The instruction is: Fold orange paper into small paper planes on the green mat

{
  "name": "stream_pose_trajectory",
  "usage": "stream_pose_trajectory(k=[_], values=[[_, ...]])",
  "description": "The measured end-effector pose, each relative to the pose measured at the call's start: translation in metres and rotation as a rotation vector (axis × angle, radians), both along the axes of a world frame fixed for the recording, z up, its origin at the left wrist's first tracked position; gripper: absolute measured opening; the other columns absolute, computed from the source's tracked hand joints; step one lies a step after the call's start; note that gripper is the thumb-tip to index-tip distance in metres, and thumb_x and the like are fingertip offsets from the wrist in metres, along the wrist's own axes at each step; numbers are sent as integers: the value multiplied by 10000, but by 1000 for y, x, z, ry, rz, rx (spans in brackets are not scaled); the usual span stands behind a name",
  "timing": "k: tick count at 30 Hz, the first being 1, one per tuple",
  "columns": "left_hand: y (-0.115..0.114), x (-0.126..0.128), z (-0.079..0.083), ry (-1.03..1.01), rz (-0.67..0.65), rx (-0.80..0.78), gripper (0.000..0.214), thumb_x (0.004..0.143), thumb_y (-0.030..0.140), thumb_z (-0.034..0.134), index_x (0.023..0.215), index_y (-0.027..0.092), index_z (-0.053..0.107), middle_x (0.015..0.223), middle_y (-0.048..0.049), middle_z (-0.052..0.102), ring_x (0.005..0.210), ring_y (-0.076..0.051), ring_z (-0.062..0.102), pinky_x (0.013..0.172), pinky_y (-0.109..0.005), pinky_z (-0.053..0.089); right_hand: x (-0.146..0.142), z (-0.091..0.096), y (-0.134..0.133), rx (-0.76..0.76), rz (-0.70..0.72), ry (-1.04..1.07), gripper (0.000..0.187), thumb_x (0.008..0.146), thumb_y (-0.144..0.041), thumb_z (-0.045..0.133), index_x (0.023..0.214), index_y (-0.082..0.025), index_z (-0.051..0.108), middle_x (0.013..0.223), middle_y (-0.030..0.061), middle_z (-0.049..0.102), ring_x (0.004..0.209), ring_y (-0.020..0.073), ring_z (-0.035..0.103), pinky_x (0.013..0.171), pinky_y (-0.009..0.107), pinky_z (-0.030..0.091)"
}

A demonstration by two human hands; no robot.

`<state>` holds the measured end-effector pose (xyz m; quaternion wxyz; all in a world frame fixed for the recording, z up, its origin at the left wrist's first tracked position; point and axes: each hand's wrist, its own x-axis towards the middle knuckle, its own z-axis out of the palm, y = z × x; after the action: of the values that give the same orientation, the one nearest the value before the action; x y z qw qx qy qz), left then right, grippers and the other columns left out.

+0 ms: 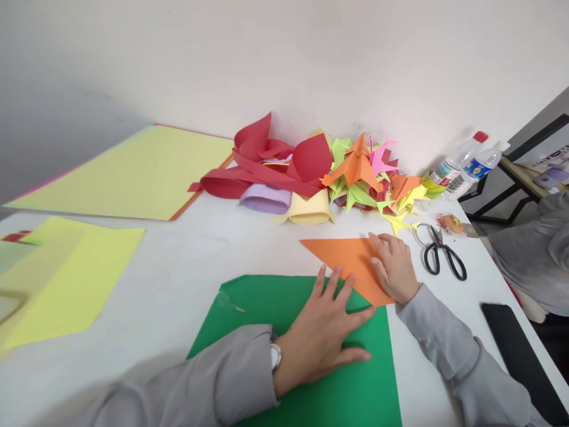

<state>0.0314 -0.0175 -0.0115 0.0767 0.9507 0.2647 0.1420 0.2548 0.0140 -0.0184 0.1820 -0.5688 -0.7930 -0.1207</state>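
Note:
An orange paper folded into a triangle (342, 254) lies partly over the green sheet (249, 302) on the white table. My left hand (326, 329) rests palm down with its fingers spread, over the green sheet, its fingertips at the triangle's lower edge. My right hand (395, 267) lies on the triangle's right part, fingers stretched out toward its upper edge and thumb apart, pressing on the paper. Neither hand has anything between its fingers.
Black-handled scissors (438, 252) lie right of my right hand, above a black flat object (518, 350). Red paper shapes (267, 169) and folded paper figures (355, 163) are heaped against the wall. Two bottles (453, 163) lean there. Yellow sheets (102, 267) lie left. A person's sleeve (528, 243) shows at right.

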Motion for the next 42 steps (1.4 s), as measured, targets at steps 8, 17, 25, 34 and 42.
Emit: stream_pose_trajectory(k=[8, 17, 25, 34, 42], values=[[2, 0, -2, -62, 55, 104, 490, 870, 546, 473, 1280, 281, 520, 1184, -144, 557, 1127, -339, 483, 938, -534, 345, -1, 5, -11, 103, 94, 89, 403, 969, -325, 320, 1267, -150, 528, 1088, 138, 592, 1014, 254, 529, 840, 404, 387], [29, -5, -9, -103, 90, 302, 342, 861, 457, 563, 814, 124, 625, 766, -71, 569, 732, -212, 503, 662, -347, 375, -14, 14, -32, -14, 519, 52, 591, 906, -564, 389, 1240, -101, 541, 1118, 197, 606, 1092, 303, 533, 892, 484, 438], [41, -5, -13, -232, -2, 487, 305, 930, 341, 487, 732, 135, 594, 665, -33, 532, 650, -176, 461, 613, -328, 342, -20, 0, -27, 141, 515, -89, 266, 922, -144, 442, 1120, -141, 621, 1057, 127, 697, 1062, 215, 596, 913, 387, 490], [48, -10, -1, -224, 21, 721, 208, 895, 81, 427, 762, 113, 584, 655, -40, 521, 596, -170, 450, 533, -328, 312, -44, 7, -25, 451, 298, -225, 274, 919, -106, 449, 1103, -131, 651, 1046, 108, 721, 1053, 232, 619, 983, 437, 390], [50, -7, -6, -278, 7, 728, 176, 867, 84, 470, 741, 113, 590, 619, -30, 496, 569, -167, 426, 522, -330, 293, -48, 8, -22, 426, 372, -198, 259, 910, -76, 427, 973, -120, 674, 913, 101, 736, 956, 217, 647, 920, 427, 448]])
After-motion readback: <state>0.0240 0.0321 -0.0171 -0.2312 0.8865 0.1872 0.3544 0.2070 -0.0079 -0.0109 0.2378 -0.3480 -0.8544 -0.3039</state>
